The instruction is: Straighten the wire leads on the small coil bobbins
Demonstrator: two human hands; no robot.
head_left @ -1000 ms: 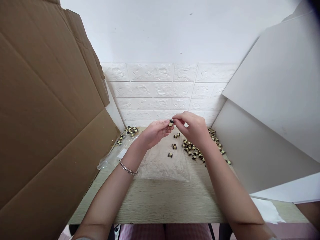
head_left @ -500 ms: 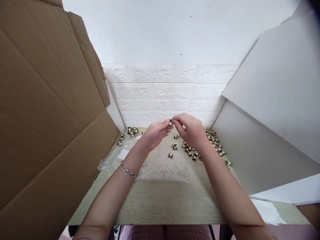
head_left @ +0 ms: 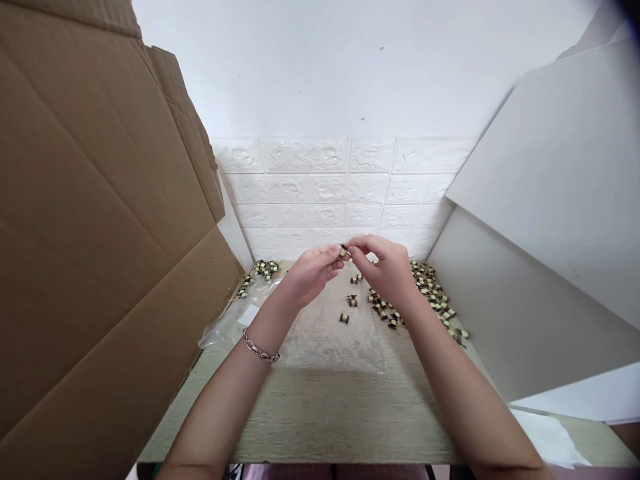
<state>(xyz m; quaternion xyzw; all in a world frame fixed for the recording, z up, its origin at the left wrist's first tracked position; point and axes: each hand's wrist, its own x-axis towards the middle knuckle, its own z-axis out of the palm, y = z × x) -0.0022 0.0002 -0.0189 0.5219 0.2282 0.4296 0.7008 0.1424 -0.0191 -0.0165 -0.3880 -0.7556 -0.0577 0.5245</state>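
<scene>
While left hand still holds coil | right hand touching | view higher

the fingers partly cover the small coil, its details too tiny to make out.

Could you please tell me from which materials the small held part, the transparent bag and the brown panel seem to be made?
Held part: perhaps plastic, dark with pale yellow; too small to be sure.
Transparent bag: probably thin plastic film, glossy, since it creases and the table shows through.
Brown panel: likely matt cardboard, with folds and torn edge.
</scene>
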